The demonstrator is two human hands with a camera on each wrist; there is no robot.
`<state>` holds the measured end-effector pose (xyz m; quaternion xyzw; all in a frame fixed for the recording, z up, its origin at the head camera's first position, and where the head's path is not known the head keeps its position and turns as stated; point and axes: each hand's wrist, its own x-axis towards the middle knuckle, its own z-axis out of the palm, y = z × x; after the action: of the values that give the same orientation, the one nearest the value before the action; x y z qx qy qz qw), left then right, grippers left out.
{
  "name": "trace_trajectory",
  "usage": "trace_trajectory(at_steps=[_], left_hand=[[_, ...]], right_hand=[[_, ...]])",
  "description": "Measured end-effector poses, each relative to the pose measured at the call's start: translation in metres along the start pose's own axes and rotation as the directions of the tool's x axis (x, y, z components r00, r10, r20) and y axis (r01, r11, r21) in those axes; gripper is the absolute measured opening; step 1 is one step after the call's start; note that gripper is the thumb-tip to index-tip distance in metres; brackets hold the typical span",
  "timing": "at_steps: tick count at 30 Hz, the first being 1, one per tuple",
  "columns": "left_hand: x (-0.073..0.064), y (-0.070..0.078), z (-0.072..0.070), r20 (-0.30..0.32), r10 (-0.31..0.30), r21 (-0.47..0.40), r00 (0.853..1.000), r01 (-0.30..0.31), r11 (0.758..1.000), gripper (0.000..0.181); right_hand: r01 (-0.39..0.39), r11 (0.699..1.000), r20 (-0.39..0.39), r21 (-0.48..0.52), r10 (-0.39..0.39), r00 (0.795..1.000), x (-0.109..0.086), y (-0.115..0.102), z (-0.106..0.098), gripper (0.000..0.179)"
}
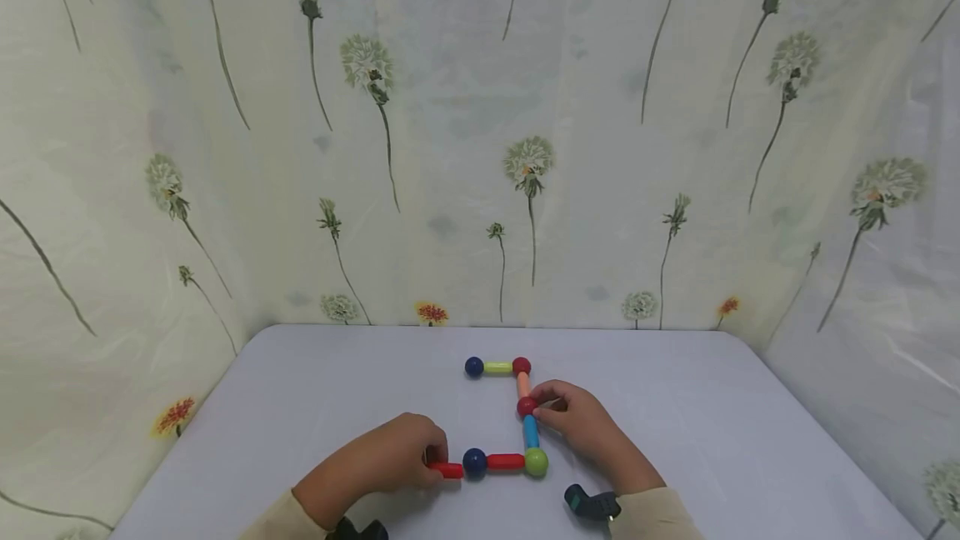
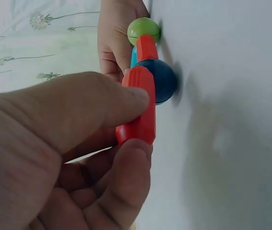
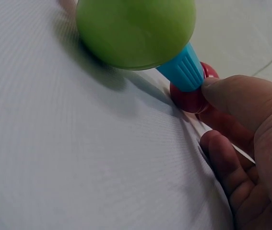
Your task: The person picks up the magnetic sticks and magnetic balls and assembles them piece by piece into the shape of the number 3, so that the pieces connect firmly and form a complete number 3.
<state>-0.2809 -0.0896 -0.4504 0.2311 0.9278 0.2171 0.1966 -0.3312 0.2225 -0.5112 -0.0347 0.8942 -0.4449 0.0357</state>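
Observation:
Between thumb and fingers, my left hand (image 1: 401,452) pinches a red rod (image 2: 138,112). The rod's far end is close to a dark blue ball (image 1: 475,462); whether they touch I cannot tell. From that ball, a second red rod (image 1: 506,462) runs to a green ball (image 1: 536,462). A light blue rod (image 1: 531,432) links the green ball to a red ball (image 1: 527,407), which my right hand (image 1: 581,419) holds by thumb and fingers. Beyond it, an orange rod (image 1: 523,385), another red ball (image 1: 521,367), a yellow-green rod (image 1: 498,367) and another dark blue ball (image 1: 474,367) continue the chain.
The chain lies on a white table (image 1: 337,373). A pale curtain (image 1: 450,148) printed with dandelions hangs behind the table and at both sides. A dark wrist device (image 1: 591,503) sits by the right sleeve (image 1: 651,515).

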Motion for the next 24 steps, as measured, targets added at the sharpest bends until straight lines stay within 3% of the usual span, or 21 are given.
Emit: trace_trajectory(at_steps=[5,15,24], left_hand=[[0.01,0.0,-0.005,-0.026,-0.007,0.009,1.0,0.007,1.0,0.006],[0.03,-0.007,-0.008,-0.137,0.004,-0.029,0.991,-0.008,1.0,0.007],[0.059,-0.002,-0.004,-0.176,-0.063,-0.074,0.982,0.051,0.996,0.007]], right_hand=[[0.002,1.0,0.006,0.005,-0.002,1.0,0.001,0.002,0.001,0.023],[0.004,1.0,-0.002,-0.006,-0.004,1.0,0.0,0.0,0.0,0.023],[-0.007,1.0,0.006,-0.007,0.007,1.0,-0.002,-0.002,-0.001,0.024]])
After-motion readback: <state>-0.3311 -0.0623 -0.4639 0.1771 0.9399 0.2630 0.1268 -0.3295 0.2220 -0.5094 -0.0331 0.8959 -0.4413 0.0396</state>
